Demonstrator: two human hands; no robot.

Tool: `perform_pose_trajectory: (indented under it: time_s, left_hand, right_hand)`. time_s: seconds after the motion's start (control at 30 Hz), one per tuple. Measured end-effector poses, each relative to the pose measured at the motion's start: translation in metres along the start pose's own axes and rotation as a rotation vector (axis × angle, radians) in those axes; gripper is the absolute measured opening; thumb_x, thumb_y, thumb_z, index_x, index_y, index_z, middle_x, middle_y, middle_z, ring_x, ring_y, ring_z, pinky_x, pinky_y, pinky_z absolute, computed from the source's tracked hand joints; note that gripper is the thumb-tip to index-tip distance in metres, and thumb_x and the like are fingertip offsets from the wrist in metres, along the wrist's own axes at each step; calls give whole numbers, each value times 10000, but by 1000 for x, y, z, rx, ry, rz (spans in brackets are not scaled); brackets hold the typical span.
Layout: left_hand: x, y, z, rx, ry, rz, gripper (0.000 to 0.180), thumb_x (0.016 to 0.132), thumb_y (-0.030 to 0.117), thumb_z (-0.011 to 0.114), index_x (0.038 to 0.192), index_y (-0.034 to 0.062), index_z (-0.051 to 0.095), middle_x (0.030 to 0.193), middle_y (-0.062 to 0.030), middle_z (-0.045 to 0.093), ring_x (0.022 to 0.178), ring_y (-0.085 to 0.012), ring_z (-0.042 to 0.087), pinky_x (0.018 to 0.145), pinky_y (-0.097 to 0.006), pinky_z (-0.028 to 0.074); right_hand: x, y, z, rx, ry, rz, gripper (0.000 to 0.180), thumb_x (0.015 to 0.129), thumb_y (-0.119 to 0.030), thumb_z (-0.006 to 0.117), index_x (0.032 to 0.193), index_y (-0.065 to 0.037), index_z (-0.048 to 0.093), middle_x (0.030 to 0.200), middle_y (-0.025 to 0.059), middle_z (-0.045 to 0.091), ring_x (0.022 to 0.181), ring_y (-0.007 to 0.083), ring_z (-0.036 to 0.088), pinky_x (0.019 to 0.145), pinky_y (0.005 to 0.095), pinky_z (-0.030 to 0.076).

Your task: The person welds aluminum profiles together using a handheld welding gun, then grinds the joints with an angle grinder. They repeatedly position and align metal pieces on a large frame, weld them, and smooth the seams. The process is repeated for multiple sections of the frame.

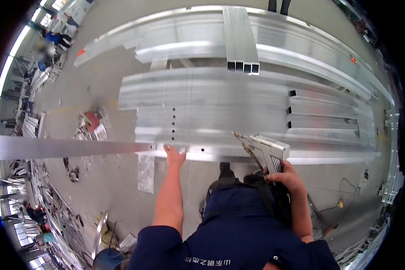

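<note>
Silver-grey profiles (238, 108) are shining with pale streaks, a column of dark holes (173, 121) dotting the middle. The tool (267, 153) is showing light grey over black. Dark blue sleeves (229, 238) are showing near, red scrap (91, 119) left.

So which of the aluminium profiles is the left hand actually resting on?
The left hand rests on the nearest long profile, the front one that juts far out to the left past the stack; the other profiles lie farther back, untouched.

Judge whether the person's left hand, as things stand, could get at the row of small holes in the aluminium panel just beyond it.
Probably yes. The left hand already rests on the near edge of the aluminium panel, and nothing lies between it and the row of small holes; the nearest seem close.
</note>
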State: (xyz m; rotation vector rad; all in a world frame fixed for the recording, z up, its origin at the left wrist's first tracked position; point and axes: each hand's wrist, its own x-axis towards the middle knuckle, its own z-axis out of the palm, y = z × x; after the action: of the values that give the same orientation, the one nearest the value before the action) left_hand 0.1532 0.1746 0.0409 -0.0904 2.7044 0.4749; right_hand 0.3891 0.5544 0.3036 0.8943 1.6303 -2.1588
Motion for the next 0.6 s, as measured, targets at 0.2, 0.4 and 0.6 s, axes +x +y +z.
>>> perform_pose_trajectory:
  time_s: [0.2,0.4,0.6]
  left_hand:
    - [-23,23,-18,-110,-1,-82,825,765,322,764,1418,19,361,1597,-240,57,1323,-420,439,1007,-453,475]
    - [-13,-4,11,-923,172,2,730,791,345,775,1381,54,460,1415,-92,489,1350,-309,395,1195,-413,205]
    - [-14,-25,-9,-88,511,279,638,734,148,695,1270,-77,431,1345,-323,407,1221,-463,471,1026,-488,416]
  right_hand:
    - [10,-8,13,-27,-13,22,373,689,-64,727,1032,47,630,883,105,682,784,168,673,727,289,539]
    - [24,19,-9,13,13,22,537,691,-17,801,1193,7,613,1001,89,700,918,186,669,810,328,544]
    - [25,19,0,11,-140,60,456,759,-97,767,1158,15,578,958,53,658,855,125,617,789,267,502]
